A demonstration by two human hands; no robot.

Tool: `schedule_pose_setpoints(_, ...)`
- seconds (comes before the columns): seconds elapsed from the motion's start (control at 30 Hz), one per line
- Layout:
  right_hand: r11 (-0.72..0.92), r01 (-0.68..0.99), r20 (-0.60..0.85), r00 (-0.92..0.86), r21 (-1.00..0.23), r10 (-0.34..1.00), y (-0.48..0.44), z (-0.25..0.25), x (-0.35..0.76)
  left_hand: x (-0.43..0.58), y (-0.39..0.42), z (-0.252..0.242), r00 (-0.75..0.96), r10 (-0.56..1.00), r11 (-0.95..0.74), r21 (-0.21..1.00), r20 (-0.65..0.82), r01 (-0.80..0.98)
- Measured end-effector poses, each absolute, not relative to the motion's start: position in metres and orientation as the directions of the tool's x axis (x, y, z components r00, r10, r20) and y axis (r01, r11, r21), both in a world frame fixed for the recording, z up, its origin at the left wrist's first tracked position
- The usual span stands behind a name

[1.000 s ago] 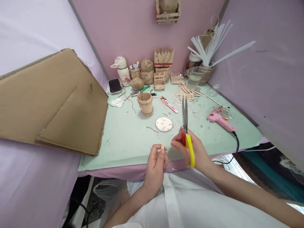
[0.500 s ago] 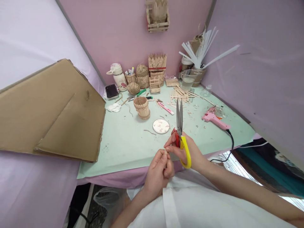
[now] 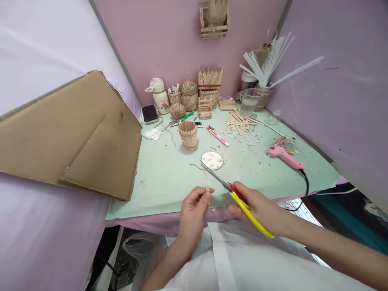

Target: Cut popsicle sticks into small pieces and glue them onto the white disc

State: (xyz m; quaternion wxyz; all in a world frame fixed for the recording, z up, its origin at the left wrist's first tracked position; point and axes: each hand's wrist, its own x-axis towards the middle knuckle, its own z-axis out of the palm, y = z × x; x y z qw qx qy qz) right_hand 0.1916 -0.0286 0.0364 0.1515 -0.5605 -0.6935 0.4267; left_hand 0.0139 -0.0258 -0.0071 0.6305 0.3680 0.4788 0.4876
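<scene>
My left hand [image 3: 194, 210] is closed near the table's front edge, pinching a short piece of wooden stick [image 3: 207, 188] between thumb and fingertips. To its right, my right hand [image 3: 257, 206] grips a pair of scissors [image 3: 218, 178] with red and yellow handles. The blades point up and to the left, beyond the stick piece and apart from it. A round white lid-like disc [image 3: 212, 160] with small wood bits on it lies just past the blade tips. Behind that stands a small wooden-stick cup [image 3: 188, 136].
A pink glue gun [image 3: 285, 156] with a black cord lies at the right. Wooden sticks [image 3: 238, 122] are heaped at the back, near a pink cutter [image 3: 218, 138] and a clear cup of water [image 3: 249, 106]. Folded cardboard [image 3: 100, 137] stands at the left; a twine ball [image 3: 177, 110] sits behind.
My hands have drawn apart. The scissors have swung from pointing upward to pointing up-left, now gripped by the handles. The stick piece stays in my left hand. The view has shifted slightly.
</scene>
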Motion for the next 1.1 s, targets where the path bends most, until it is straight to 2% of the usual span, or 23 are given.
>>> schedule_pose_setpoints(0.2, 0.014, 0.805, -0.338, -0.264, -0.593, 0.903, -0.041, 0.037, 0.193, 0.008, -0.020, -0.006, 0.107, 0.986, 0.145, 0.967, -0.125, -0.208)
schedule_pose_setpoints(0.33, 0.022, 0.837, -0.338, -0.245, -0.547, 0.909, -0.041, 0.036, 0.194, 0.008, -0.018, -0.002, 0.129, 0.985, 0.136, 0.979, -0.116, -0.155)
schedule_pose_setpoints(0.63, -0.011, 0.836, -0.384, -0.241, -0.549, 0.891, -0.040, 0.037, 0.193, 0.013, -0.017, 0.000, 0.173, 0.972, 0.186, 0.969, -0.157, -0.164)
schedule_pose_setpoints(0.93, -0.049, 0.727, -0.454, -0.373, -0.685, 0.809, -0.031, 0.049, 0.201, 0.021, -0.003, 0.004, 0.200, 0.968, 0.191, 0.966, -0.155, -0.174)
schedule_pose_setpoints(1.1, -0.092, 0.712, -0.495, -0.384, -0.696, 0.779, -0.027, 0.062, 0.199, 0.023, 0.002, 0.006, 0.209, 0.965, 0.194, 0.966, -0.156, -0.173)
